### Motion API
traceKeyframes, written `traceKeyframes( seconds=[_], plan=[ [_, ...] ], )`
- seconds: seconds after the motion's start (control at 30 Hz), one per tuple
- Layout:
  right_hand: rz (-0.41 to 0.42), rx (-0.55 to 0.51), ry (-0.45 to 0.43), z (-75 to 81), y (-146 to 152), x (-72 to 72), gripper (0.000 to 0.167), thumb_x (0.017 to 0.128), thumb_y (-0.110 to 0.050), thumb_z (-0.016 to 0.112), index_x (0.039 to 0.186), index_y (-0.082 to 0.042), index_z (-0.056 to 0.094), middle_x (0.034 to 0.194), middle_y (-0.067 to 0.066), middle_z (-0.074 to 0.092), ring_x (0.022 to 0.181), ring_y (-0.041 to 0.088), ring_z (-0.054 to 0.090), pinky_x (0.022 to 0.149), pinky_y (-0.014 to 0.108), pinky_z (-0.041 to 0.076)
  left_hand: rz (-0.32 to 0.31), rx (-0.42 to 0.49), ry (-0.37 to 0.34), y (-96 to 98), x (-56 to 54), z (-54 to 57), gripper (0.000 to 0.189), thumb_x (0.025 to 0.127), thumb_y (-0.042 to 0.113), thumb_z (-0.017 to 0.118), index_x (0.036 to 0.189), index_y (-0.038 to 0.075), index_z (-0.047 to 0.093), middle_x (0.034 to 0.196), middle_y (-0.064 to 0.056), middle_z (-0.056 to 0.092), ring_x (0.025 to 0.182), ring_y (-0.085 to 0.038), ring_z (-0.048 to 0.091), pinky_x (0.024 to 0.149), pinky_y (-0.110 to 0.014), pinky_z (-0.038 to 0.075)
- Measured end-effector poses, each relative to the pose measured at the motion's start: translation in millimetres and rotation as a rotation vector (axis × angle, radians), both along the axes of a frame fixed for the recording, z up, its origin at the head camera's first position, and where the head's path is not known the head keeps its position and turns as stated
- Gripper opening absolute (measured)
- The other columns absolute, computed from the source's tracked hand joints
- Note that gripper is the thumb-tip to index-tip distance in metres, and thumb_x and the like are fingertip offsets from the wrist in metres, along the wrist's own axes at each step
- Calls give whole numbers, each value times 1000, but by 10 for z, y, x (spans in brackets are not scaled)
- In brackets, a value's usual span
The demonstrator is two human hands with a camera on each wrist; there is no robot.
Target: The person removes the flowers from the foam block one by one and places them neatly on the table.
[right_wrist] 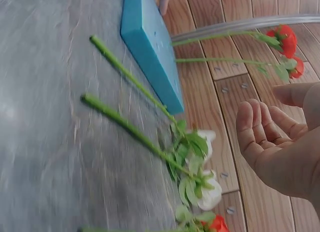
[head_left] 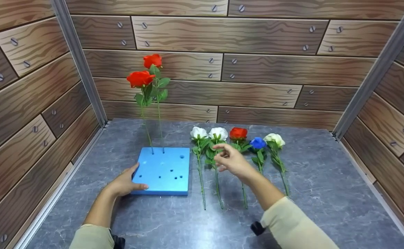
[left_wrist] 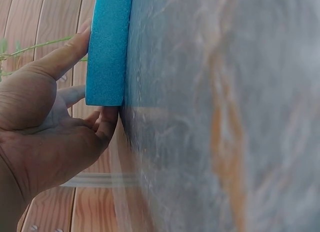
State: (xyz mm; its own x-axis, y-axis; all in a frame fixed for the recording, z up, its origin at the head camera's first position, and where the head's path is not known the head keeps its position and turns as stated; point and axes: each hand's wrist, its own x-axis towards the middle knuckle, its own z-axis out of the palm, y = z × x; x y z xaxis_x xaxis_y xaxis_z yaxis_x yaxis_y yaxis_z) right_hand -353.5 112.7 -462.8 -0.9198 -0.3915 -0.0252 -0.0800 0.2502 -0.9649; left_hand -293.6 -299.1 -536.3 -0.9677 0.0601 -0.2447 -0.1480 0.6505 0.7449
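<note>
A blue foam block (head_left: pixel 172 185) with several holes lies flat on the table. My left hand (head_left: pixel 123 183) holds its left front corner, thumb over the top and fingers along the side. Two artificial red roses, a nearer one (head_left: pixel 140 79) and a farther one (head_left: pixel 152 61), stand upright with their stems in holes at the block's back. My right hand (head_left: pixel 234 163) hovers over the roses lying to the right, fingers loosely bent and holding nothing. Under and around it are two white roses (right_wrist: pixel 207 192), a red rose (head_left: pixel 238 133) and a blue rose (head_left: pixel 257 143).
A cream rose (head_left: pixel 274 139) lies farthest right in the row, its stem toward the front. The grey marbled table (head_left: pixel 326 193) is bounded by wood-patterned panels (head_left: pixel 257 65) at the back and both sides, with metal posts (head_left: pixel 84 69) in the corners.
</note>
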Motion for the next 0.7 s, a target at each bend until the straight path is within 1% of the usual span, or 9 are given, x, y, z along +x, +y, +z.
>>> traceKeyframes(
  seconds=[0.07, 0.17, 0.33, 0.4, 0.47, 0.57, 0.7],
  plan=[
    [4, -31, 4, -18, -112, -34, 44, 107, -11, 67, 150, -4, 56, 114, 10, 63, 99, 20, 68, 91, 39, 65, 4, 1, 1, -13, -11, 0, 118, 91, 37, 90, 175, 7, 12, 177, -37, 8, 164, -60, 9, 130, -74, 22],
    [-3, -75, 9, -56, -257, -86, 42, 106, -12, 69, 146, -3, 59, 113, 7, 62, 101, 18, 66, 91, 37, 63, 2, 6, 5, -9, -22, 16, 118, 91, 37, 89, 175, 6, 12, 177, -37, 9, 164, -60, 9, 131, -74, 21],
    [-13, -150, -8, -118, -467, -140, 41, 106, -13, 71, 144, -4, 59, 117, 6, 61, 105, 18, 63, 92, 33, 61, 4, 15, 8, 6, -13, 22, 117, 91, 35, 90, 175, 6, 14, 177, -36, 10, 164, -59, 10, 131, -74, 21],
    [-12, -178, -21, -145, -550, -162, 42, 106, -12, 70, 145, -4, 58, 118, 5, 61, 107, 18, 63, 96, 35, 61, 5, 15, 8, 7, -3, 14, 116, 91, 35, 90, 175, 6, 15, 178, -36, 11, 164, -59, 11, 131, -74, 21],
    [-17, -204, -26, -168, -634, -184, 43, 106, -10, 69, 146, -3, 57, 119, 6, 60, 109, 17, 64, 101, 39, 61, 2, 12, 11, 8, 4, 8, 116, 91, 35, 90, 175, 7, 15, 177, -36, 11, 164, -60, 11, 130, -75, 23],
    [-30, -233, -16, -200, -746, -225, 42, 106, -7, 68, 146, -1, 57, 122, 9, 61, 109, 17, 65, 105, 44, 61, 3, 13, 10, 8, 8, 2, 116, 90, 37, 90, 175, 8, 16, 178, -36, 11, 164, -60, 11, 130, -75, 23],
    [-53, -259, 5, -248, -856, -276, 40, 104, -6, 69, 142, 1, 59, 130, 18, 61, 109, 19, 65, 101, 39, 62, 18, 21, 9, 13, 20, -4, 116, 90, 36, 90, 175, 9, 16, 178, -35, 11, 164, -59, 11, 130, -75, 23]
  ],
)
